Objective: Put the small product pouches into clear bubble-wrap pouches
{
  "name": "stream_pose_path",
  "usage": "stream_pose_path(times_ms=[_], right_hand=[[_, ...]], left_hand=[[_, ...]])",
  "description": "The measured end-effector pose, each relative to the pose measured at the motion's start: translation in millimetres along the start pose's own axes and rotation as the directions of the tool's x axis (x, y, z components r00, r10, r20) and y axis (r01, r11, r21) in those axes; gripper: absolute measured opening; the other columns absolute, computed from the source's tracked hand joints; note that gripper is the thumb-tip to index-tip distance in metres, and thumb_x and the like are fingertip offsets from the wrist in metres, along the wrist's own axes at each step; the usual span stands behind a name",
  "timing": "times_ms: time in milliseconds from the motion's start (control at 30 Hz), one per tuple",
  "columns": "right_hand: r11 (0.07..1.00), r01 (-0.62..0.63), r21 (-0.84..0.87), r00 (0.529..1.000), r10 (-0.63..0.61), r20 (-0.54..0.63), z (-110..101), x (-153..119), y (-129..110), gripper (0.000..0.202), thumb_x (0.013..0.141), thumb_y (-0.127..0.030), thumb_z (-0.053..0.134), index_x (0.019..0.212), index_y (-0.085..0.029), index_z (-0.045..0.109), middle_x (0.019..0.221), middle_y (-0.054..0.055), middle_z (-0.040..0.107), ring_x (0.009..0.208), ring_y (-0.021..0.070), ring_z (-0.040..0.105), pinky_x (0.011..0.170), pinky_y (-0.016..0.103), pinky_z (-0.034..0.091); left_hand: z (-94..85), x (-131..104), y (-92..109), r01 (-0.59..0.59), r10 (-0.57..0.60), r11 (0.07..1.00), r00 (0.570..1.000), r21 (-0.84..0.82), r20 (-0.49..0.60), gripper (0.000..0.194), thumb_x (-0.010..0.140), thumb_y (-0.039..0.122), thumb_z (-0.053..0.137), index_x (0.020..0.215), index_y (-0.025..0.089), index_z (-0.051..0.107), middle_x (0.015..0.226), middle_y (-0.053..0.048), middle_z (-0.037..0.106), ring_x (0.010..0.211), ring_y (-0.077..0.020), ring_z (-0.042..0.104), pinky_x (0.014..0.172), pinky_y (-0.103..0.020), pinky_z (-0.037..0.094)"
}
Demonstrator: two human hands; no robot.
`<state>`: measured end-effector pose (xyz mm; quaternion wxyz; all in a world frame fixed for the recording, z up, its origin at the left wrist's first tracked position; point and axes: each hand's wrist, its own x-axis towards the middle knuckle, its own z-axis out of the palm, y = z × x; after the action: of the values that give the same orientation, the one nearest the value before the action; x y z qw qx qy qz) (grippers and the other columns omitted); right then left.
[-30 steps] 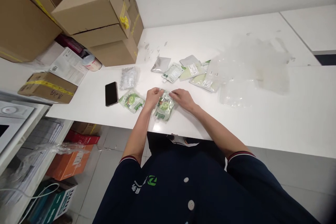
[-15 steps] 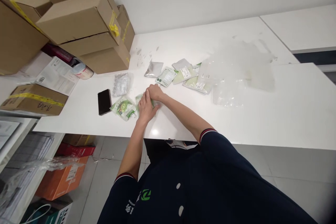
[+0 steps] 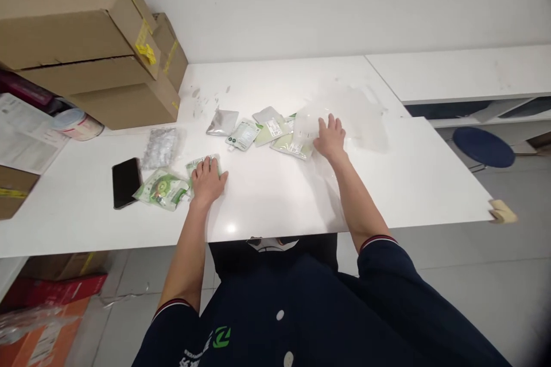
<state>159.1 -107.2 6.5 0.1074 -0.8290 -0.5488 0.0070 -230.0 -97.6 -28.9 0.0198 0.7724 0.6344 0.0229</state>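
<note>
Your left hand (image 3: 208, 180) lies flat, palm down, with an open grip, pressing a green kiwi-print pouch (image 3: 202, 163) onto the white bench (image 3: 275, 195) a little way in from the near edge; only the pouch's far end shows past your fingers. Just to its left a second kiwi-print pouch (image 3: 162, 187) lies flat, and beyond that a black phone (image 3: 125, 181) rests face down toward the bench's left side. Behind the phone sits a clear bag of small pieces (image 3: 161, 147).

Your right hand (image 3: 330, 139) reaches farther out, toward the middle of the bench. Its fingers are spread and its grip is open, resting on a pile of clear plastic bags (image 3: 344, 114) that spreads away toward the back edge. Touching that pile on its left is a loose cluster of pale green sachets (image 3: 275, 131) with white labels, and a silver foil pouch (image 3: 221, 122) lies at the cluster's left end.

At the back left corner, stacked cardboard boxes (image 3: 99, 51) with yellow tape stand against the wall. A small tub (image 3: 76, 124) lies on its side in front of them.
</note>
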Motion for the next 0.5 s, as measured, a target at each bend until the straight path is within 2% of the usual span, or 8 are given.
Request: stream_pose_path(times_ms=[33,100,133,200,300,367,433,500], right_hand=[[0.999,-0.015,-0.028,0.999,0.016,0.050,1,4,14,0.066,0.085,-0.012,0.050,0.150,-0.013,0.037,0.158,0.019,0.031,0.143,0.0387,0.025,0.108,0.057,0.029],[0.999,-0.004,-0.046,0.993,0.009,0.114,6,6,31,0.057,0.086,-0.008,0.043,0.143,-0.013,0.048,0.146,0.019,0.049,0.135,0.0347,0.040,0.105,0.050,0.034],[0.999,0.009,-0.044,0.993,-0.003,0.122,7,6,36,0.053,0.086,-0.006,0.040,0.137,-0.014,0.055,0.136,0.019,0.058,0.128,0.0324,0.049,0.101,0.046,0.037],[0.999,0.017,-0.035,0.994,-0.013,0.109,7,4,42,0.047,0.087,-0.007,0.038,0.126,-0.016,0.064,0.119,0.017,0.068,0.113,0.0286,0.059,0.092,0.039,0.042],[1.000,0.003,-0.014,0.996,-0.001,0.084,-3,0,50,0.036,0.091,-0.019,0.043,0.114,-0.017,0.070,0.106,0.013,0.072,0.098,0.0252,0.064,0.079,0.032,0.043],[0.999,0.028,0.027,0.994,-0.031,0.109,-13,-3,58,0.031,0.093,-0.031,0.046,0.099,-0.018,0.073,0.092,0.010,0.073,0.088,0.0235,0.065,0.073,0.030,0.042],[0.992,0.081,0.092,0.981,-0.096,0.170,-23,-5,67,0.033,0.094,-0.037,0.047,0.083,-0.019,0.072,0.079,0.006,0.071,0.079,0.0214,0.063,0.069,0.030,0.041],[0.982,0.120,0.149,0.965,-0.151,0.213,-35,-6,74,0.032,0.094,-0.035,0.048,0.074,-0.020,0.069,0.075,0.004,0.069,0.074,0.0196,0.062,0.069,0.029,0.041]], left_hand=[[0.1,0,0,-0.002,0.002,1.000,1.000,-0.005,0.000,0.068,0.095,0.048,0.037,0.151,0.010,0.035,0.160,-0.016,0.029,0.145,-0.0376,0.027,0.116,-0.054,0.025],[0.5,0,-1,-0.002,0.002,1.000,1.000,-0.015,-0.002,0.068,0.094,0.050,0.037,0.150,0.010,0.035,0.160,-0.016,0.030,0.145,-0.0381,0.027,0.116,-0.054,0.025],[0.7,1,-2,-0.002,0.002,1.000,1.000,-0.021,-0.004,0.068,0.095,0.050,0.037,0.150,0.010,0.036,0.160,-0.016,0.030,0.145,-0.0382,0.027,0.116,-0.054,0.025],[0.6,1,-4,-0.006,0.005,0.999,1.000,-0.033,-0.009,0.068,0.095,0.050,0.037,0.150,0.011,0.036,0.159,-0.017,0.030,0.145,-0.0383,0.027,0.116,-0.054,0.024],[-2.7,-1,-3,-0.015,0.015,0.998,1.000,-0.055,-0.011,0.068,0.095,0.051,0.039,0.151,0.012,0.036,0.159,-0.018,0.030,0.145,-0.0407,0.025,0.115,-0.058,0.024],[-7.6,-4,0,-0.030,0.026,0.997,0.998,-0.067,-0.049,0.068,0.094,0.051,0.043,0.150,0.014,0.037,0.159,-0.020,0.027,0.146,-0.0444,0.020,0.114,-0.064,0.021],[-13.2,-8,8,-0.066,0.053,0.994,0.989,-0.092,-0.137,0.067,0.093,0.050,0.046,0.149,0.014,0.039,0.159,-0.022,0.025,0.147,-0.0470,0.015,0.112,-0.069,0.017],[-17.6,-11,20,-0.130,0.092,0.980,0.966,-0.148,-0.242,0.065,0.093,0.050,0.048,0.147,0.015,0.042,0.159,-0.023,0.025,0.148,-0.0469,0.013,0.112,-0.071,0.015]])
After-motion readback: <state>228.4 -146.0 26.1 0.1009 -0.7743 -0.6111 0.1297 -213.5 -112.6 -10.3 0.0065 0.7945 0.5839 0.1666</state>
